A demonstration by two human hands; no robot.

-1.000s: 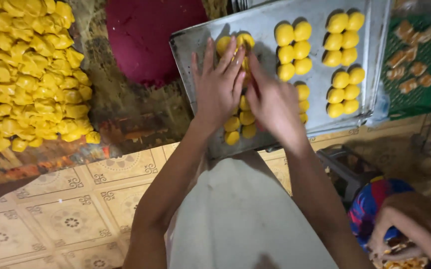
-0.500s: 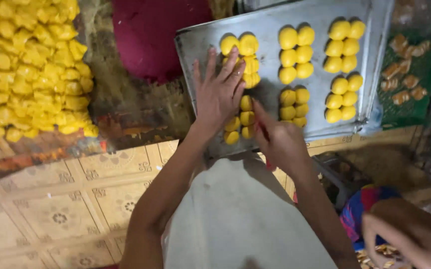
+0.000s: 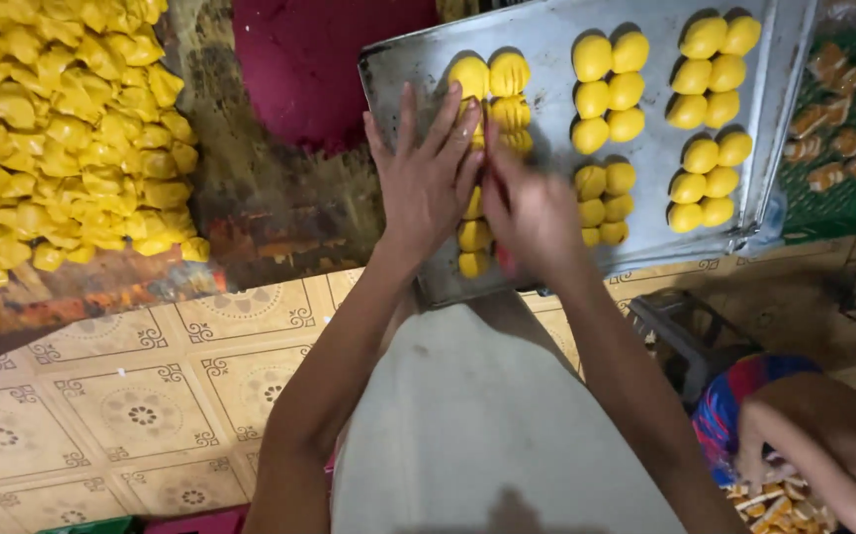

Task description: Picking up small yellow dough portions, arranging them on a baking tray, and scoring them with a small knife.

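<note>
A metal baking tray holds columns of small yellow dough pieces. The two at the top of the left column carry scored lines; those in the other columns look smooth. My left hand lies flat on the tray's left part with its fingers spread, touching the left column. My right hand is closed just beside it over the same column, gripping a small red tool of which only a tip shows. Both hands hide the middle pieces of that column.
A large heap of yellow dough lumps lies at the left, with a dark red cloth between it and the tray. A green crate with brown baked pieces stands at the right. Another person's arm reaches in at the bottom right. Patterned tiles lie below.
My right hand drew back toward the tray's near edge, then returned to the middle of the left column. My left hand stayed flat on the tray.
</note>
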